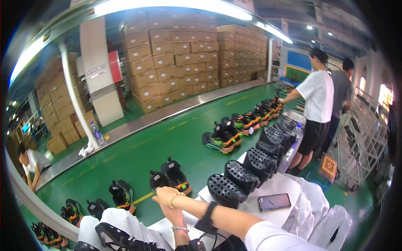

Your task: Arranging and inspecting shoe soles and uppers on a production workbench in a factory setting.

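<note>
Over the near edge of the green surface, my two hands are close together. My right hand reaches in from the lower right with a gold bracelet and a black wrist strap; its fingers are curled, and anything inside them is hidden. Below it is my left hand, with a beaded bracelet at the wrist; its fingers are mostly covered by the right hand. Just beyond both stands a pair of black sneakers with orange and green soles. The nearer sneaker is partly behind my right hand, and whether I touch it is unclear.
Black pierced clog-shaped pieces line a white table with a phone. More sneakers stand along the green conveyor belt. Co-workers stand at right; another person leans in at far left. Bottles and stacked cartons are beyond.
</note>
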Demonstrator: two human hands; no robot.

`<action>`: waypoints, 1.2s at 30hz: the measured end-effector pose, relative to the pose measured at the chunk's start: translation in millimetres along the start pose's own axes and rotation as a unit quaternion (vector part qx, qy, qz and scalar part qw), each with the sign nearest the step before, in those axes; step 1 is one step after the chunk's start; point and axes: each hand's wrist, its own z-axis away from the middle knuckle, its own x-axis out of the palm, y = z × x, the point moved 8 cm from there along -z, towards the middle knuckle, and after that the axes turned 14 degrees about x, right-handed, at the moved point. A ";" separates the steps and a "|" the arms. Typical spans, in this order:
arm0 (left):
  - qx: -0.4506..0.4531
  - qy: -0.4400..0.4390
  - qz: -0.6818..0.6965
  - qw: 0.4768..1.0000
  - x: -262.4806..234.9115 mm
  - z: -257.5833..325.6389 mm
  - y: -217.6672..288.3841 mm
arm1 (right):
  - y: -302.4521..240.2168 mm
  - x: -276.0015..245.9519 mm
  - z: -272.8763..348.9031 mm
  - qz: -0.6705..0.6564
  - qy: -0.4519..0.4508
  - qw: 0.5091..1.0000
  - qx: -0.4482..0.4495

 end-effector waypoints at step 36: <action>-0.171 -0.429 -0.160 0.873 161.3 -54.4 -140.8 | 268.6 -138.5 237.2 -0.162 0.473 0.866 0.010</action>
